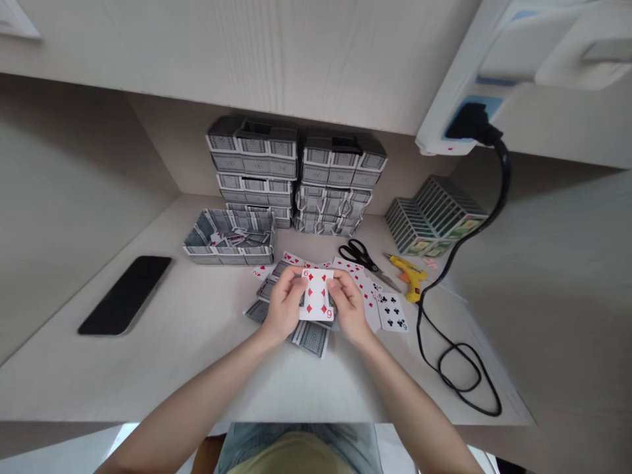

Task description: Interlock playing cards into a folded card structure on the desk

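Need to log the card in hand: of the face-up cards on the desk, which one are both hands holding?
The six of diamonds, pinched between the left hand and right hand. The six of clubs lies flat, untouched, to its right.

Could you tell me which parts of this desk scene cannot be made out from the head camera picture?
- Cards under the six of diamonds: faces covered by it and by the left hand and right hand.
- Inside of the open card box: contents too small to read.
- Stacked card boxes: rear sides face away.
- Phone: screen dark.
- Power strip: cut off by the top and right edges.
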